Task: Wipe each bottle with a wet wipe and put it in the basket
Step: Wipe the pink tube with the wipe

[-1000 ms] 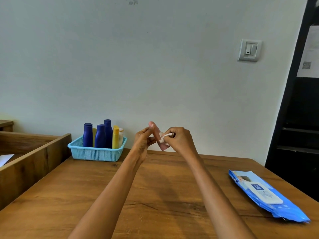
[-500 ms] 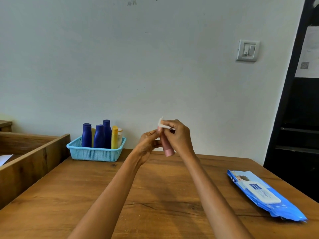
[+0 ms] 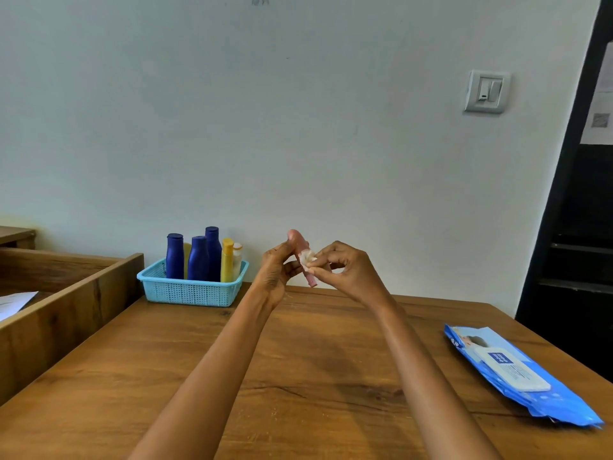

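A small pink plastic bottle [image 3: 299,247] is held above the far part of the table by the left hand [image 3: 277,272], whose thumb and fingers are curled round its upper half; the bottle is tilted, its rounded end up and to the left, its lower end [image 3: 312,282] showing beneath the hands. A crumpled white wet wipe [image 3: 306,259] is pinched between the thumb and fingertips of the right hand [image 3: 348,270] and is pressed against the middle of the bottle. Both forearms are stretched forward over the brown wooden table [image 3: 298,376].

To the left, near the wall, a light blue perforated plastic basket [image 3: 189,290] is set on the table. Three dark blue plastic bottles [image 3: 198,258], a yellow plastic bottle [image 3: 227,260] and a pale bottle with an orange cap [image 3: 237,258] are stood upright in it. At the right edge of the table, well apart from the hands, a blue soft pack of wet wipes [image 3: 517,373] with a white flip lid is laid flat.
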